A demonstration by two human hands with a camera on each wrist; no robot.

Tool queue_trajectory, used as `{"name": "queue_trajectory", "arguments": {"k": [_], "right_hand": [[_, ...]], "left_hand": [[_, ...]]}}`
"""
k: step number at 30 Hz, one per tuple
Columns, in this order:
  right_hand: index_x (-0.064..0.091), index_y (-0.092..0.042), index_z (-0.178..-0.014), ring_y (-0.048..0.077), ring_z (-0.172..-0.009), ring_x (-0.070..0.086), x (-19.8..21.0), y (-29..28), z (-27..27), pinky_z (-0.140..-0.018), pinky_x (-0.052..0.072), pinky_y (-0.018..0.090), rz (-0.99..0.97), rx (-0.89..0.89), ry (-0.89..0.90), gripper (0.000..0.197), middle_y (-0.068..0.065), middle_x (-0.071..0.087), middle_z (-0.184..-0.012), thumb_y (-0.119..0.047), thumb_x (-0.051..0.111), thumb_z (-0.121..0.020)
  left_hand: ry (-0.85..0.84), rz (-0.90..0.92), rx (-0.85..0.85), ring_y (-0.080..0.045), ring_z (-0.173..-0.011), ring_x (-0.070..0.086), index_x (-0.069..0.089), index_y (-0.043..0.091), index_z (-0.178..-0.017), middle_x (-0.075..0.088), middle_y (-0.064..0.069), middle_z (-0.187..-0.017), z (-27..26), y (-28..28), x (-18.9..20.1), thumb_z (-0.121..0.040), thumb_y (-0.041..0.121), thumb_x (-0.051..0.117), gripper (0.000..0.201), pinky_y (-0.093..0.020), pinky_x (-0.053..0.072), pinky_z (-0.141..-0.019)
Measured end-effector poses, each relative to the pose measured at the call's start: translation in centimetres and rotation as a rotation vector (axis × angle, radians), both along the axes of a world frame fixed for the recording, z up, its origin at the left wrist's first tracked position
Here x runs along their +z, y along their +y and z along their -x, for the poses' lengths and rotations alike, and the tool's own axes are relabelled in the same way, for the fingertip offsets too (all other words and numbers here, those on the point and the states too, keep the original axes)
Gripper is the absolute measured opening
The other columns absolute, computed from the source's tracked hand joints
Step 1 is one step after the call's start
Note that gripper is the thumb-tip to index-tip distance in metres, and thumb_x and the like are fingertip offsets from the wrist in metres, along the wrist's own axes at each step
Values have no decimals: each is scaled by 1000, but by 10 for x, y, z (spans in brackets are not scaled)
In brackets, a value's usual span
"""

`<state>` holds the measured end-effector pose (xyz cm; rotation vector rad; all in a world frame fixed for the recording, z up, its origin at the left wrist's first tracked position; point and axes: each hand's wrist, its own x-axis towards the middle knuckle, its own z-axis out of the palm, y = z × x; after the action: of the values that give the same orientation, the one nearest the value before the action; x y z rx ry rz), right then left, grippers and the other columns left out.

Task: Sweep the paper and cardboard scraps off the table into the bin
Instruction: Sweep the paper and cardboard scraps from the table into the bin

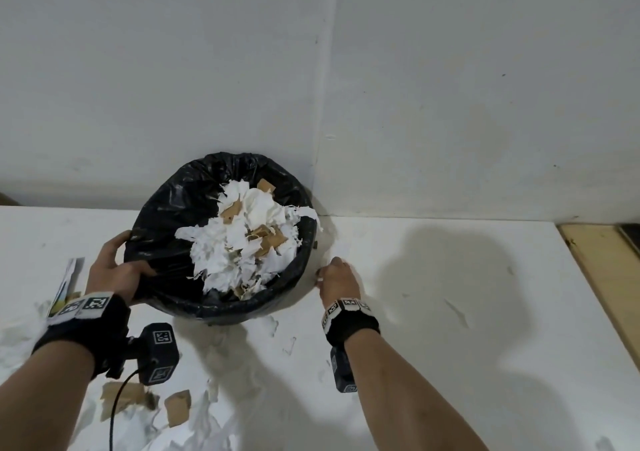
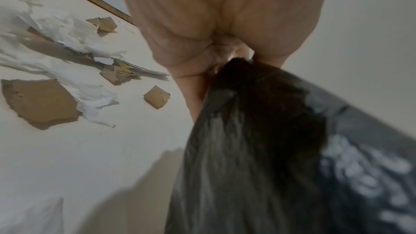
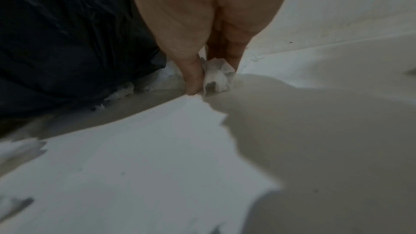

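A round bin [image 1: 166, 208] lined with a black bag stands on the white table [image 1: 450, 329] against the wall, heaped with white paper and brown cardboard scraps [image 1: 249, 239]. My left hand [image 1: 117, 267] grips the bin's near-left rim, thumb inside on the bag [image 2: 247, 131]. My right hand [image 1: 334, 279] is down on the table just right of the bin, thumb and fingers pinching a small crumpled white paper scrap [image 3: 216, 76]. More torn paper [image 1: 194, 426] and cardboard pieces [image 1: 178, 407] lie at the table's near-left.
A printed card or leaflet [image 1: 67, 284] lies left of my left wrist. Cardboard pieces [image 2: 40, 100] and paper strips are strewn beside the bin. The table's wooden right edge [image 1: 602, 277] runs diagonally. The wall [image 1: 346, 87] rises right behind the bin.
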<state>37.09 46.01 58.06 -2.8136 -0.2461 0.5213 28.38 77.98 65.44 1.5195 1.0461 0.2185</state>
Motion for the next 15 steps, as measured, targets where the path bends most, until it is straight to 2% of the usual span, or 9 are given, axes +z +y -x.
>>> {"name": "queue_trajectory", "arguments": {"k": [3, 7, 10, 11, 13, 15], "right_hand": [[66, -2, -114, 32, -112, 58, 5, -4, 1, -95, 46, 34, -37, -35, 43, 32, 17, 63, -117, 4, 50, -87], [76, -5, -93, 28, -98, 67, 25, -15, -2, -86, 54, 32, -150, -176, 74, 22, 15, 73, -102, 0, 59, -81], [77, -8, -88, 23, -95, 68, 61, -17, -2, -84, 52, 26, -332, -249, -2, 12, 10, 75, -98, -7, 70, -79], [78, -9, -88, 21, -96, 68, 77, -15, -3, -84, 51, 24, -387, -250, -34, 11, 8, 75, -98, -9, 72, -78], [78, -9, -87, 19, -95, 68, 111, -7, -7, -86, 49, 22, -476, -232, -96, 10, 7, 75, -96, -9, 73, -78], [78, -10, -88, 18, -92, 68, 144, 4, -9, -85, 48, 20, -543, -202, -151, 10, 7, 75, -96, -8, 73, -79]], "left_hand": [[6, -8, -5, -31, -81, 57, 58, 38, -131, 62, -10, -112, 5, 3, 6, -73, -16, 49, 79, -29, 53, -37], [16, -15, 1, -25, -69, 53, 55, 34, -136, 59, -8, -109, 9, 3, 14, -78, -17, 48, 77, -27, 50, -33], [28, -26, 0, -30, -79, 54, 53, 32, -139, 58, -9, -108, 15, 2, 21, -79, -16, 49, 77, -29, 50, -33], [32, -33, 0, -31, -82, 54, 52, 30, -140, 56, -9, -108, 17, 3, 24, -79, -16, 49, 77, -31, 52, -39], [50, -58, -16, -33, -86, 54, 50, 29, -142, 54, -9, -109, 23, 3, 32, -79, -16, 51, 77, -39, 56, -57], [76, -97, -45, -36, -87, 58, 50, 31, -141, 56, -11, -110, 30, 3, 40, -75, -13, 54, 80, -52, 58, -69]]}}
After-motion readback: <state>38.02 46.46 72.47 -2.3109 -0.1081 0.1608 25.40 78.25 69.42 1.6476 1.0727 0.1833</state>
